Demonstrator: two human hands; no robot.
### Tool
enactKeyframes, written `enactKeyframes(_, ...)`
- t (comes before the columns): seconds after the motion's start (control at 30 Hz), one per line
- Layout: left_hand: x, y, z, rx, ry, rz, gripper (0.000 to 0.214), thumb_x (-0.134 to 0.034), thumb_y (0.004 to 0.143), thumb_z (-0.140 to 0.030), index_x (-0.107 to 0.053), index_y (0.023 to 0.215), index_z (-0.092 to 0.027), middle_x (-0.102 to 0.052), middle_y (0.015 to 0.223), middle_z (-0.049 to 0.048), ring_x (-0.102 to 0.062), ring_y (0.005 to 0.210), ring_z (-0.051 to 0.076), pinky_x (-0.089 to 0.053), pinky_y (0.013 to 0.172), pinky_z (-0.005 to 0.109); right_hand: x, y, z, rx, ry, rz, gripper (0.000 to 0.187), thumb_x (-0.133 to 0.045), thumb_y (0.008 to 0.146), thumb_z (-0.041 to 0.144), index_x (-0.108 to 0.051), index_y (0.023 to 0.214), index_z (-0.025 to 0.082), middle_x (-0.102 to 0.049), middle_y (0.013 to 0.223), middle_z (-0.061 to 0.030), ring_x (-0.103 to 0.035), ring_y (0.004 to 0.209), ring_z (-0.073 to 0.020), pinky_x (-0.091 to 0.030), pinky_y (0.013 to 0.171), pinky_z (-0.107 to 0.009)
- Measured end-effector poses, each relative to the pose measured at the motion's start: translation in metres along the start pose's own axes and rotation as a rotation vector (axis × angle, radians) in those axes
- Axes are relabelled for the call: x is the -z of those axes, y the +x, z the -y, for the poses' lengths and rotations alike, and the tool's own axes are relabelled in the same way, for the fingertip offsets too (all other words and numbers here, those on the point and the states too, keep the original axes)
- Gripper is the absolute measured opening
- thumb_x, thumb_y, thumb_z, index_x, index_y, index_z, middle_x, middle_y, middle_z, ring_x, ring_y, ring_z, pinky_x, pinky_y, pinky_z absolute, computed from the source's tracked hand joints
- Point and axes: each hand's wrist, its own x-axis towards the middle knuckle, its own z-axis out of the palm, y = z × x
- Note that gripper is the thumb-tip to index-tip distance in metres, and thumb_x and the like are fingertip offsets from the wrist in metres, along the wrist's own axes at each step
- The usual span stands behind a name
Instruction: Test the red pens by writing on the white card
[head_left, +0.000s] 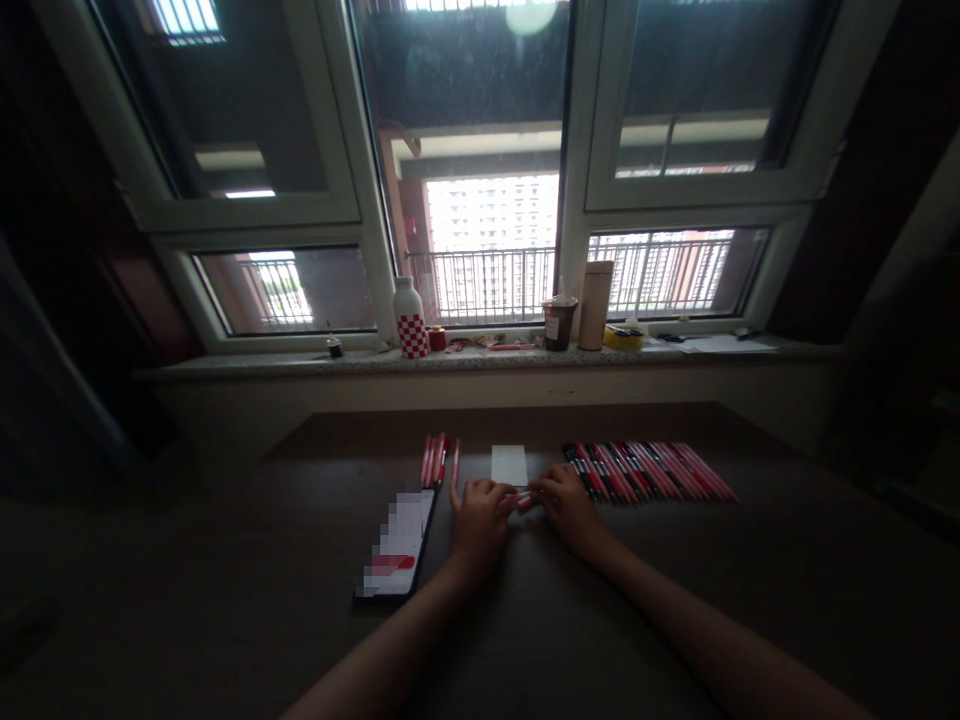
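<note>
Just in front of a white paper pad (509, 464), my two hands meet over the table. My left hand (478, 515) has its fingers closed on a reddish pen (525, 499), which spans the small gap to the other hand. My right hand (568, 505) pinches the same pen from the right; whether it is in one piece or two I cannot make out. One finger of my left hand points away, close to a single pink-red pen (457, 455). Left of that lies a small group of red pens (434, 460).
A phone (401, 540) with a lit screen lies left of my hands. On the right is a long row of red and black pens (645, 472). The windowsill (480, 362) beyond holds a checked bottle (411, 320), a drink cup (559, 322) and a tan flask (595, 305).
</note>
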Motion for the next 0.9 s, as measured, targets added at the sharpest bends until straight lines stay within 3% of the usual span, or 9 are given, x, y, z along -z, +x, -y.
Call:
enactKeyframes(0.7, -0.003, -0.0016, 0.0022, -0.039, -0.002, -0.021, 0.023, -0.05, 0.089, -0.029, -0.067, 0.104, -0.034, -0.062, 0.091, -0.0003, -0.055, 0.095, 0.019, -0.014, 0.109, 0.054, 0.0015, 0.0011, 0.0032, 0.004, 0.005, 0.037, 0.018, -0.056, 0.088, 0.02, -0.072, 0.096, 0.023, -0.062, 0.086, -0.0057, -0.051, 0.091, -0.0212, -0.043, 0.082, -0.034)
enactKeyframes(0.9, -0.0038, -0.0011, 0.0022, -0.019, -0.005, -0.024, 0.024, -0.046, 0.091, -0.029, -0.068, 0.101, -0.031, -0.063, 0.092, 0.001, -0.056, 0.095, 0.018, -0.012, 0.11, 0.056, 0.0035, 0.0014, 0.007, -0.018, 0.054, 0.06, 0.024, -0.052, 0.088, 0.017, -0.068, 0.105, 0.022, -0.066, 0.095, -0.007, -0.052, 0.097, -0.0221, -0.044, 0.087, -0.037)
